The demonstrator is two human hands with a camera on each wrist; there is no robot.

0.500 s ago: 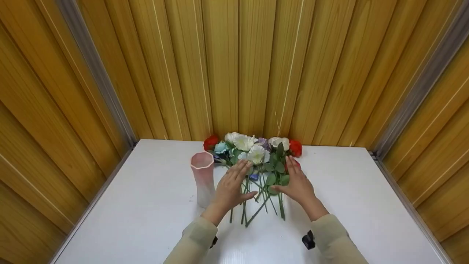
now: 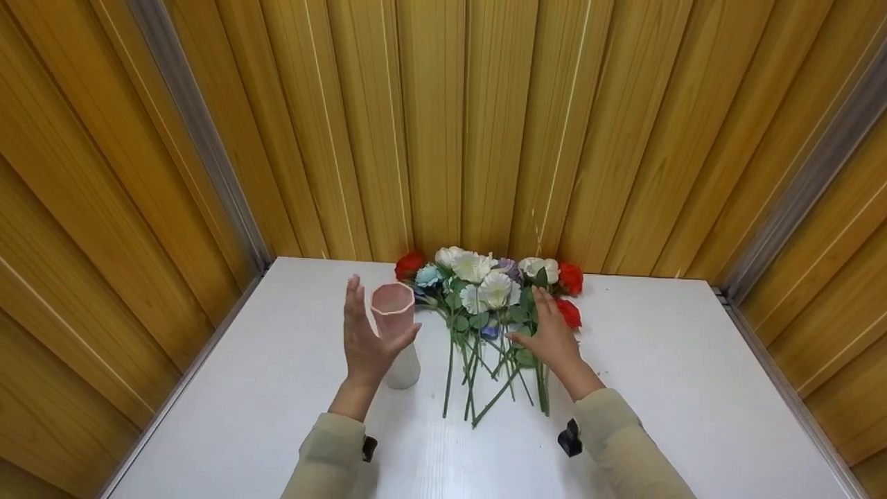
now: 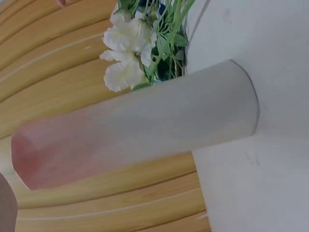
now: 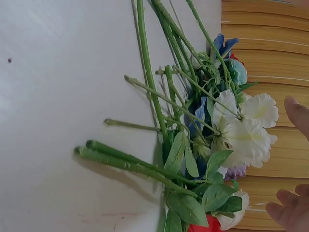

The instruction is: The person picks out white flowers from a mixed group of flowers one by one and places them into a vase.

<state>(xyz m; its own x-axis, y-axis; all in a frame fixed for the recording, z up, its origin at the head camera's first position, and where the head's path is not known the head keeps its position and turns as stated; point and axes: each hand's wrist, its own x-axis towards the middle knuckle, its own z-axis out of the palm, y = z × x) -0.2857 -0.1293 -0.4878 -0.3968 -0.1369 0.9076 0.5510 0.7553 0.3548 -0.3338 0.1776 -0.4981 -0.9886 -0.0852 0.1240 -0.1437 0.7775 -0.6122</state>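
A vase point(image 2: 393, 312), pink at the rim and fading to white below, stands upright on the table. My left hand point(image 2: 369, 350) is beside it with fingers straight and thumb spread; whether it touches the vase I cannot tell. In the left wrist view the vase point(image 3: 145, 121) fills the middle. Stemmed flowers point(image 2: 495, 290) in white, red, light blue and purple lie in a pile right of the vase, stems toward me. Over the right side of the pile my right hand point(image 2: 556, 339) hovers with fingers extended, holding nothing. The right wrist view shows white blooms point(image 4: 248, 140) and green stems point(image 4: 130, 164).
The white table point(image 2: 229, 388) has wood-patterned panels point(image 2: 485, 125) rising behind it and on both sides. Grey metal posts point(image 2: 201, 132) stand at the corners. The flower heads lie close to the back panel.
My left hand has moved left, from over the flower stems to the vase, and its fingers now point more upward. The right hand stays over the flowers, and the view has shifted slightly.
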